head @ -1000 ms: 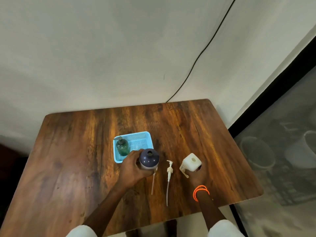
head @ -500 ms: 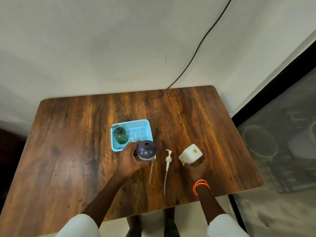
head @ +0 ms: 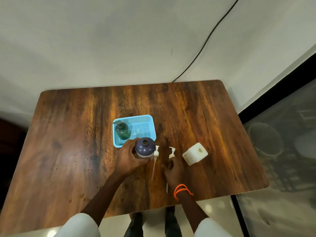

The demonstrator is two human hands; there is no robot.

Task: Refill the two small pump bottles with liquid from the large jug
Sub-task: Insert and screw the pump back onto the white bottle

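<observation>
Brown bench, blue basket, pale and dark bottles

The bench (head: 196, 117) is streaked dark and amber wood grain; the basket (head: 150, 120) is light blue mesh; one pump bottle (head: 122, 130) is dark green, the open bottle (head: 145, 147) dusky purple-grey, the jug (head: 195, 153) cream-white, both pumps (head: 156, 151) white, the wrist band (head: 182, 190) bright orange.

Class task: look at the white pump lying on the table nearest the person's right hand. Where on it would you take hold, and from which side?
Probably at the collar of the white pump, just below its spout. It lies flat, head pointing away, thin dip tube trailing back under the right hand. The collar is its thickest part; the tube looks too thin. Come from above, grip pinching its left and right sides.
</observation>
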